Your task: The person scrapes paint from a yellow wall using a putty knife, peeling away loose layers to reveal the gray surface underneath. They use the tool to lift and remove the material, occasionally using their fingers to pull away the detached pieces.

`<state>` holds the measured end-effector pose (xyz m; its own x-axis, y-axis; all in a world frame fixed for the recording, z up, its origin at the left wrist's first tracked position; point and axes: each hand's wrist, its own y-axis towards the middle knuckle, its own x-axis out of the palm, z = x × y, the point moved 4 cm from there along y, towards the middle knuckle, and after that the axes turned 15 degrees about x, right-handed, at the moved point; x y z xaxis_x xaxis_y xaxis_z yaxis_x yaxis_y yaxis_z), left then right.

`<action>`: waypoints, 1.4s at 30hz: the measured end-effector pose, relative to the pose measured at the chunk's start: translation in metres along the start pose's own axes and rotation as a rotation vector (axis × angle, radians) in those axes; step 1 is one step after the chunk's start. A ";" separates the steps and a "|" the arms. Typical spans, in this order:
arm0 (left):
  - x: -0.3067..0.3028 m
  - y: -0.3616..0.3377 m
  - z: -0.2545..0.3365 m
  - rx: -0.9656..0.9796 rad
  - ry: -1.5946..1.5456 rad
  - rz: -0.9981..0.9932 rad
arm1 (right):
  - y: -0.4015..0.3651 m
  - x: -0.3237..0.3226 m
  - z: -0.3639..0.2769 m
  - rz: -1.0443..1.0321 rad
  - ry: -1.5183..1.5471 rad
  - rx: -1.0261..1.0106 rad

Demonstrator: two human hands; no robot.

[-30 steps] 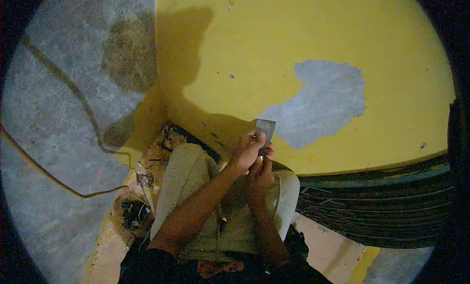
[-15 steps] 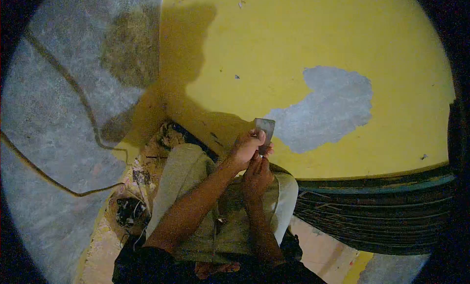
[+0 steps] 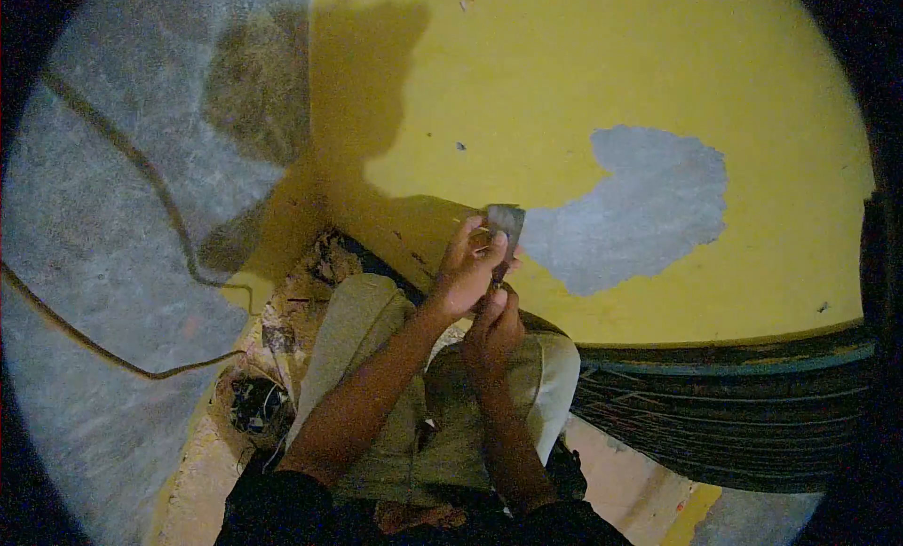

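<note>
A flat, grey, blade-like scraper (image 3: pixel 506 221), wider at its far end and narrowing toward me, is held over my lap. My left hand (image 3: pixel 467 275) is closed around the blade part, with the thumb lying across its face. Just below, my right hand (image 3: pixel 494 328) grips the narrow lower end with fingers pressed together, hiding most of the handle. Beyond the tool lies a bare grey patch (image 3: pixel 640 203) with ragged edges in the yellow painted surface (image 3: pixel 527 76).
Bare grey concrete (image 3: pixel 103 226) with two dark cables (image 3: pixel 141 160) is at the left. A dark bundle of small parts (image 3: pixel 256 405) sits beside my left leg. Right of my knees is a stack of dark, thin layers (image 3: pixel 724 405). My shadow falls across the yellow surface.
Both hands have shifted slightly up with the scraper, and more of my left fingers show along its side. The view has moved a little.
</note>
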<state>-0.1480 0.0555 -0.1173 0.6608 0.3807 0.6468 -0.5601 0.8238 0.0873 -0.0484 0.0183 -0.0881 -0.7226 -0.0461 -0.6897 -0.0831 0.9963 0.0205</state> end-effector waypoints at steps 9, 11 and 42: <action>0.006 -0.036 -0.006 -0.157 -0.144 -0.188 | -0.018 -0.016 0.017 0.411 -0.009 -0.214; 0.015 -0.038 0.003 -0.115 -0.027 -0.179 | -0.016 -0.023 0.015 0.431 -0.116 -0.282; -0.022 0.021 0.024 -0.089 -0.156 -0.052 | 0.014 0.019 -0.038 0.160 0.173 -0.366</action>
<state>-0.1863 0.0549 -0.1112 0.5979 0.2728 0.7537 -0.4767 0.8770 0.0607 -0.0895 0.0282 -0.0731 -0.8482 0.0641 -0.5259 -0.1760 0.9022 0.3938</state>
